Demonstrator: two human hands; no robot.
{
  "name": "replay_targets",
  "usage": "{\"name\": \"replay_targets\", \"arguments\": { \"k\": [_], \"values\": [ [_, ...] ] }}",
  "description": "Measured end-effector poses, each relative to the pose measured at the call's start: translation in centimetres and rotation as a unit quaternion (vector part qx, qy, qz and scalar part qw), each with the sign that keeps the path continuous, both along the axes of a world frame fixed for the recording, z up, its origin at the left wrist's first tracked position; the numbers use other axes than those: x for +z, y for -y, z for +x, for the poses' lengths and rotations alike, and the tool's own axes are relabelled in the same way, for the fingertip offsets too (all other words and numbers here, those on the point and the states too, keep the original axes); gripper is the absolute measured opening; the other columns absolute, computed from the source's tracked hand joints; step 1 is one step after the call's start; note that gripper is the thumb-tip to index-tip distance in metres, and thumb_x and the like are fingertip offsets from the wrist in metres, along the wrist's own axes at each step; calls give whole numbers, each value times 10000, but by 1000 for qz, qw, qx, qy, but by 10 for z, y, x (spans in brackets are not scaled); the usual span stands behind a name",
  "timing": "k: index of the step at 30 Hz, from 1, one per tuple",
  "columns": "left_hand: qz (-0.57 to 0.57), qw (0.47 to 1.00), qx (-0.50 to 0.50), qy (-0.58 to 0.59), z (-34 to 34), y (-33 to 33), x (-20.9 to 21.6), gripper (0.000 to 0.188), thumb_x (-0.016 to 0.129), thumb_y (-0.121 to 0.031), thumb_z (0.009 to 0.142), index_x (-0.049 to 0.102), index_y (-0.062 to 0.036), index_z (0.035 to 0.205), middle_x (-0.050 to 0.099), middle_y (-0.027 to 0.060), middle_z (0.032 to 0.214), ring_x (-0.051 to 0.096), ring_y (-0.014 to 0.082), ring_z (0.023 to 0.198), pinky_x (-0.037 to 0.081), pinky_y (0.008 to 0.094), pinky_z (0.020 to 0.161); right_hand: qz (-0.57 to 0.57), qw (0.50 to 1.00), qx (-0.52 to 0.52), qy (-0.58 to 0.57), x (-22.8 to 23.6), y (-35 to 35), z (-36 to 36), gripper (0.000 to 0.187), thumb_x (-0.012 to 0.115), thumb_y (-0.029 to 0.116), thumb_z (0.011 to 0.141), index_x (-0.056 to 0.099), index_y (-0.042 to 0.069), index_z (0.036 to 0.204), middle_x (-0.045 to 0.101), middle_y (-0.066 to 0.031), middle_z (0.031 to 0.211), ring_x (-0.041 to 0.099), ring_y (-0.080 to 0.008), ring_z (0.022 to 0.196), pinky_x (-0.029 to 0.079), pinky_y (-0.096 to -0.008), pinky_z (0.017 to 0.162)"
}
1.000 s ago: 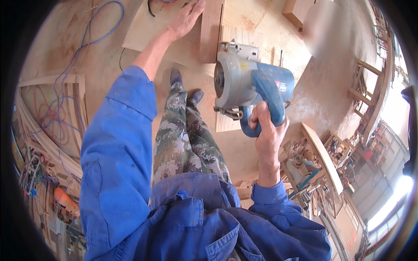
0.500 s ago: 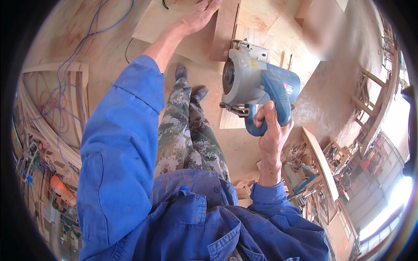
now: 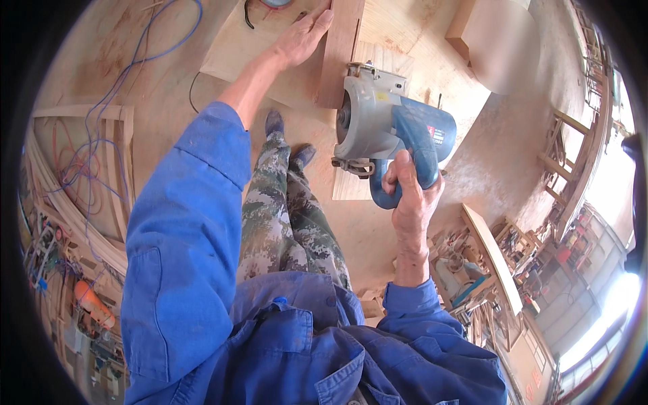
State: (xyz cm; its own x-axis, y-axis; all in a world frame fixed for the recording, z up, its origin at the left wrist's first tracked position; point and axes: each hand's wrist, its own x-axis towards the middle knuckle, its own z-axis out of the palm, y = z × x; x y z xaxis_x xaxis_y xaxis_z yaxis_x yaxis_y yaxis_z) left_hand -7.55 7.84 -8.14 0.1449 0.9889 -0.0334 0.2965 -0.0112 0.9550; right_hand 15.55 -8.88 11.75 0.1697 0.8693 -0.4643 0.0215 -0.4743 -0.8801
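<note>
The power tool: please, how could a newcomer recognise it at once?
Find the camouflage trousers. To their right, the right hand holds the power tool by its looped handle. Its blue-and-grey body sets it apart from the pale wood nearby.

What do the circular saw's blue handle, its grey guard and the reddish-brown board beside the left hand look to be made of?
Blue handle: probably moulded plastic, given its smooth, rounded, evenly coloured form.
Grey guard: likely metal with a dull finish, though its plain grey leaves plastic possible.
Reddish-brown board: apparently wood, matte and perhaps unvarnished, judging by its warm, shineless face.
</note>
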Motion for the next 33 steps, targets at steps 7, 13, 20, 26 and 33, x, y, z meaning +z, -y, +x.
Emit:
{"name": "replay_targets", "arguments": {
  "k": [7, 13, 20, 26, 33],
  "values": [
    [71, 995, -44, -53, 1, -4, -52, 667, 281, -447, 1111, 219, -3, 1605, 319, 218, 1630, 309, 326, 1511, 265, 370, 1232, 16, 1000, 17, 4, -2, -11, 0, 273, 769, 244, 932, 626, 12, 906, 565, -12, 658, 497, -74, 552, 405, -234, 526],
    [-21, 999, -13, 40, 3, 1, 0, 730, 306, -550, 1090, 192, -73, 1631, 244, 91, 1686, 232, 237, 1549, 184, 338, 1257, 17, 1000, 17, -6, 0, -21, -2, 257, 752, 241, 946, 628, 16, 930, 556, -8, 656, 497, -77, 552, 404, -233, 526],
    [-26, 999, -16, 44, -1, 4, 1, 700, 336, -494, 1105, 185, -57, 1629, 214, 75, 1698, 190, 218, 1561, 173, 331, 1258, 20, 1000, -4, -20, 1, -24, -7, 234, 742, 217, 948, 627, 18, 908, 542, -5, 647, 489, -80, 546, 402, -236, 530],
    [-7, 1000, -9, 27, 0, 7, -1, 705, 258, -513, 1100, 192, -46, 1624, 231, 115, 1689, 259, 262, 1542, 142, 370, 1269, 27, 999, 17, -11, -1, -33, -6, 211, 732, 182, 941, 629, 20, 854, 540, -10, 645, 491, -85, 546, 405, -243, 531],
    [-26, 998, -12, 50, -1, 11, 14, 656, 299, -437, 1110, 224, -27, 1615, 245, 122, 1685, 238, 253, 1551, 172, 343, 1258, 12, 1000, 1, -23, 0, -38, -6, 224, 757, 183, 916, 623, 4, 894, 556, -14, 666, 504, -83, 555, 413, -243, 529]
  ]
}}
